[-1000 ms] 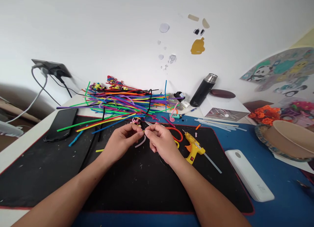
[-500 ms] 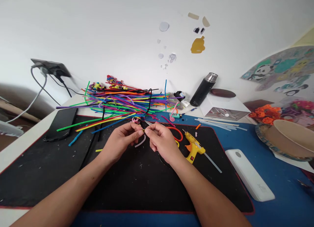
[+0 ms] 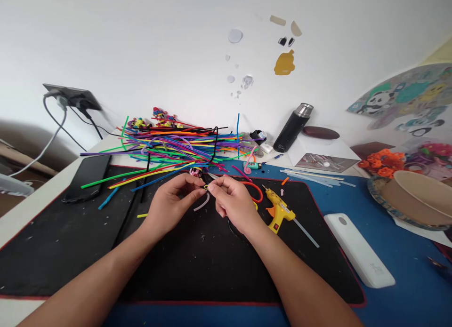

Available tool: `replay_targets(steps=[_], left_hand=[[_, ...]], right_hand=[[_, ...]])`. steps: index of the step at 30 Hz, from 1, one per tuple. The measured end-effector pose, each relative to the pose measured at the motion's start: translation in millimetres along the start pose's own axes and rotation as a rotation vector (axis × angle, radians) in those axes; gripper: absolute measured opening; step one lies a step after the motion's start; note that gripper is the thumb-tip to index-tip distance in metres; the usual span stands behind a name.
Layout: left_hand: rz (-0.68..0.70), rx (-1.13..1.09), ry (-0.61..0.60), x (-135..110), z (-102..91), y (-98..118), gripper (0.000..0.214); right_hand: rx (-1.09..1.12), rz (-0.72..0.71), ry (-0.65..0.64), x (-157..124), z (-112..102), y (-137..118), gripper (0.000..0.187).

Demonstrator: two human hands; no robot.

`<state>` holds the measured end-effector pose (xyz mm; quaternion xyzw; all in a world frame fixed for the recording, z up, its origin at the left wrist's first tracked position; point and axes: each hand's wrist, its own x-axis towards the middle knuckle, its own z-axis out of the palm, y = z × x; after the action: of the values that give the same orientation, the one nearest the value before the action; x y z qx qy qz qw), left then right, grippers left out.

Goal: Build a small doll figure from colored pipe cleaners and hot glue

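My left hand and my right hand meet over the black mat, thumbs and fingers pinched together. Between their tips shows a small curled yellow pipe cleaner, mostly covered by my fingers. Just below it a short pale pipe cleaner piece curves down. Behind my fingers sits a small pink-and-black item, partly hidden. Scissors with an orange-red handle lie by my right hand, their blades partly covered. To the right rests a yellow hot glue gun with a clear stick in its back.
A heap of coloured pipe cleaners spreads along the wall. A phone lies on the left, a white power bank on the right. Glue sticks, a black flask and a round bowl stand or lie farther back.
Both hands stay almost in place. A little more of the yellow curl shows between my fingertips, and the left fingers have shifted slightly. The view has tilted marginally.
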<state>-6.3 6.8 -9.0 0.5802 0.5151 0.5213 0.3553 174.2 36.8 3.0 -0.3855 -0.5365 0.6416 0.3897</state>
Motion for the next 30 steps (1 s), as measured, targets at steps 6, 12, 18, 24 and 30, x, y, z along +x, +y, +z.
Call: replay_targets(steps=[6, 12, 18, 24, 30], left_hand=[[0.04, 0.071, 0.011, 0.2, -1.4, 5.1, 0.018], [0.059, 0.072, 0.005, -0.5, -2.2, 4.4, 0.019], [0.088, 0.107, 0.007, 0.2, -2.7, 7.1, 0.016], [0.082, 0.119, 0.006, 0.1, -2.4, 7.4, 0.015], [0.069, 0.079, 0.025, -1.9, -0.7, 7.1, 0.018]], right_hand=[[-0.011, -0.011, -0.019, -1.0, -0.4, -0.3, 0.027], [-0.013, -0.01, -0.045, -2.1, -1.5, -2.0, 0.028], [-0.019, -0.007, -0.06, -3.3, -2.0, -3.6, 0.027], [0.03, 0.029, -0.062, -2.8, -1.1, -3.3, 0.031], [0.166, 0.088, -0.051, -1.3, 1.8, 0.2, 0.036]])
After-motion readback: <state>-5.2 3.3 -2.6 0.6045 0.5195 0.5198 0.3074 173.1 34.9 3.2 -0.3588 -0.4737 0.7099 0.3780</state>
